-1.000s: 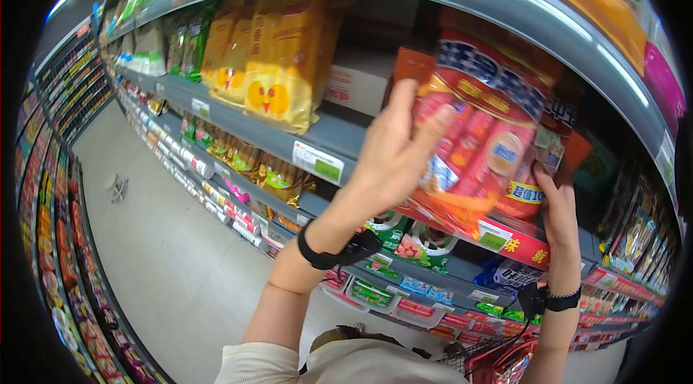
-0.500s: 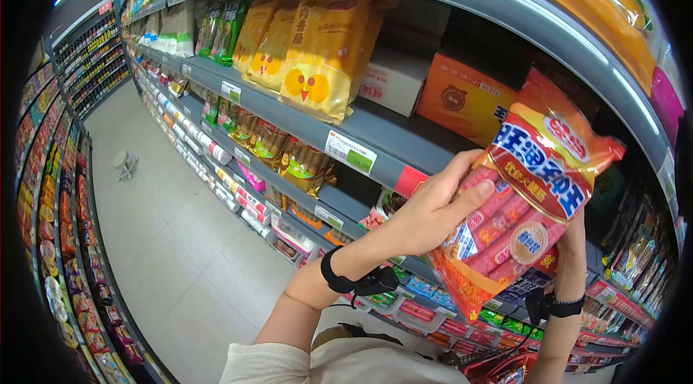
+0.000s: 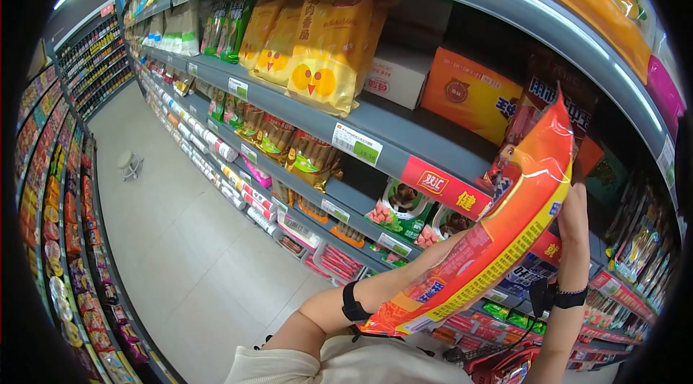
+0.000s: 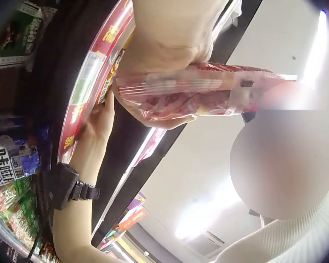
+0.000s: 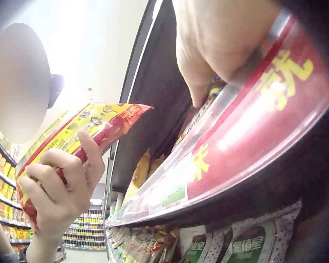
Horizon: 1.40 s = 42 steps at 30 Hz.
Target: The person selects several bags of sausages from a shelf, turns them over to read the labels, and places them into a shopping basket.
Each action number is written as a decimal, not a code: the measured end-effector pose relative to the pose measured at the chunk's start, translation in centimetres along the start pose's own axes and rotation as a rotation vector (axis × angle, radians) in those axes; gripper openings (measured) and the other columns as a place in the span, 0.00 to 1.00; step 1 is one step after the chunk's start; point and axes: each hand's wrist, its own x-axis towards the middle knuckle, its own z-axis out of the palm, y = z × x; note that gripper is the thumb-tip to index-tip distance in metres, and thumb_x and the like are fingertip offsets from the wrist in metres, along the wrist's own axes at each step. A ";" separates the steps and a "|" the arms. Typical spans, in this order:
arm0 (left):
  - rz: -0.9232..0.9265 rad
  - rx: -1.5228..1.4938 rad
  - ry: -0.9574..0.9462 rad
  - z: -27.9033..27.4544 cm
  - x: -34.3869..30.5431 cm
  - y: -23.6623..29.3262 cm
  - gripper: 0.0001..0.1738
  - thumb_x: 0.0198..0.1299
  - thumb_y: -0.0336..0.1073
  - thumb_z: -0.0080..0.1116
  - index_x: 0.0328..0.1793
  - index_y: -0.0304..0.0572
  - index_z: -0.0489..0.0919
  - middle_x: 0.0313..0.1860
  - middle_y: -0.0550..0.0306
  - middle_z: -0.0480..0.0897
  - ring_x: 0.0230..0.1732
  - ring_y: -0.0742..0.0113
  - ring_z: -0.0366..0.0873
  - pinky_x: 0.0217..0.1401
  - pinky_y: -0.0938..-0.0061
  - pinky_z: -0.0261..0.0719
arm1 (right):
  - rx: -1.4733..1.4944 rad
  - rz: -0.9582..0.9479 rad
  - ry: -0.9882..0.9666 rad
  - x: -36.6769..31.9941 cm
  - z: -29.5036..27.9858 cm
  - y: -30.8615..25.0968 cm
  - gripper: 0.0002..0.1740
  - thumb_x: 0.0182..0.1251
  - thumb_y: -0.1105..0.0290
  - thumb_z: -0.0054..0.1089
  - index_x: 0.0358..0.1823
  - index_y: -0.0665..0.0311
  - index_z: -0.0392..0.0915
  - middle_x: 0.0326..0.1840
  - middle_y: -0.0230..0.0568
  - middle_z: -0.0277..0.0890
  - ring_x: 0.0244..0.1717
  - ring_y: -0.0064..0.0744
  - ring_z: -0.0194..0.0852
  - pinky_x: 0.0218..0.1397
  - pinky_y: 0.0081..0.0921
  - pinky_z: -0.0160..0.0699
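Observation:
My left hand (image 5: 63,183) grips a red and yellow bag of sausages (image 3: 484,254), its fingers curled across the bag in the right wrist view. The bag is turned nearly edge-on towards the head camera, hiding that hand there. My right hand (image 3: 574,214) is at the shelf front, beside another red sausage bag (image 3: 548,99) standing on the shelf. In the right wrist view, its thumb reaches behind the red shelf strip (image 5: 247,126), right at a packet's edge. Its other fingers are partly hidden, and I cannot tell whether they hold that packet.
Left of the sausage bags stand an orange box (image 3: 469,92), a white box (image 3: 393,75) and yellow chick-face bags (image 3: 325,52). Lower shelves hold more packets. A red basket (image 3: 505,366) is below, and a small stool (image 3: 130,165) stands in the aisle.
My left hand has drawn the sausage bag off the shelf, down towards my body, and turned it from front-facing to edge-on. My right hand stays near the shelf front.

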 end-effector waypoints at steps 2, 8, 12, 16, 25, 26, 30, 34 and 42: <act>-0.101 0.211 -0.171 0.2 0.9 -0.1 0.35 0.66 0.56 0.47 0.70 0.37 0.62 0.56 0.50 0.76 0.51 0.66 0.79 0.47 0.68 0.80 | 0.005 0.019 0.028 -0.2 0.7 -0.7 0.29 0.65 0.61 0.59 0.63 0.66 0.63 0.59 0.41 0.69 0.60 0.29 0.65 0.65 0.25 0.59; 0.019 0.262 0.016 3.8 0.3 -0.8 0.34 0.66 0.51 0.47 0.68 0.31 0.59 0.29 0.48 0.69 0.18 0.62 0.71 0.19 0.70 0.73 | 0.021 -0.016 0.015 -0.7 1.1 -1.4 0.25 0.65 0.64 0.60 0.60 0.68 0.66 0.56 0.38 0.71 0.56 0.26 0.67 0.62 0.24 0.61; 0.066 0.156 -0.065 3.4 -0.2 0.6 0.30 0.68 0.50 0.43 0.67 0.33 0.61 0.26 0.52 0.70 0.14 0.67 0.72 0.13 0.76 0.70 | 0.013 0.033 0.042 -1.0 1.4 -1.8 0.24 0.65 0.64 0.60 0.58 0.69 0.68 0.55 0.37 0.72 0.56 0.25 0.68 0.61 0.23 0.62; 0.147 0.109 -0.099 3.5 -0.2 1.1 0.27 0.67 0.48 0.47 0.60 0.34 0.62 0.26 0.53 0.68 0.14 0.70 0.69 0.14 0.79 0.67 | 0.011 0.005 0.036 -1.3 1.7 -2.3 0.23 0.65 0.63 0.60 0.57 0.68 0.69 0.54 0.37 0.73 0.55 0.24 0.68 0.61 0.23 0.63; 0.125 0.100 -0.148 0.8 -1.2 1.6 0.25 0.65 0.52 0.51 0.50 0.35 0.63 0.24 0.53 0.70 0.13 0.70 0.72 0.12 0.79 0.68 | -0.001 -0.028 0.036 -1.4 1.9 -2.4 0.24 0.64 0.61 0.61 0.57 0.68 0.69 0.52 0.36 0.74 0.53 0.23 0.69 0.59 0.22 0.64; 0.125 0.095 -0.145 0.4 -1.3 1.7 0.25 0.65 0.52 0.51 0.50 0.35 0.63 0.24 0.53 0.70 0.13 0.70 0.72 0.12 0.79 0.68 | -0.001 -0.023 0.040 -1.4 1.9 -2.5 0.24 0.64 0.61 0.61 0.57 0.68 0.69 0.52 0.36 0.74 0.53 0.23 0.69 0.59 0.22 0.64; 0.132 0.120 -0.153 -1.3 -2.2 1.6 0.26 0.63 0.55 0.51 0.44 0.37 0.62 0.22 0.54 0.70 0.13 0.69 0.72 0.11 0.79 0.69 | 0.019 -0.021 0.017 -1.3 1.7 -2.3 0.23 0.65 0.63 0.61 0.56 0.67 0.69 0.52 0.36 0.74 0.53 0.23 0.69 0.60 0.22 0.64; 0.111 0.107 -0.160 -2.0 -2.8 2.0 0.27 0.63 0.57 0.51 0.43 0.37 0.62 0.21 0.55 0.70 0.13 0.69 0.72 0.11 0.79 0.70 | 0.028 -0.032 0.021 -1.4 1.9 -2.5 0.22 0.65 0.64 0.60 0.56 0.67 0.69 0.52 0.36 0.74 0.54 0.23 0.69 0.60 0.22 0.63; 0.199 0.361 0.116 0.4 -4.3 1.8 0.32 0.62 0.61 0.50 0.47 0.35 0.64 0.26 0.51 0.71 0.16 0.67 0.71 0.17 0.75 0.68 | 0.075 -0.135 -0.001 -1.0 1.7 -1.8 0.25 0.64 0.64 0.62 0.58 0.67 0.66 0.55 0.37 0.71 0.56 0.25 0.67 0.62 0.23 0.62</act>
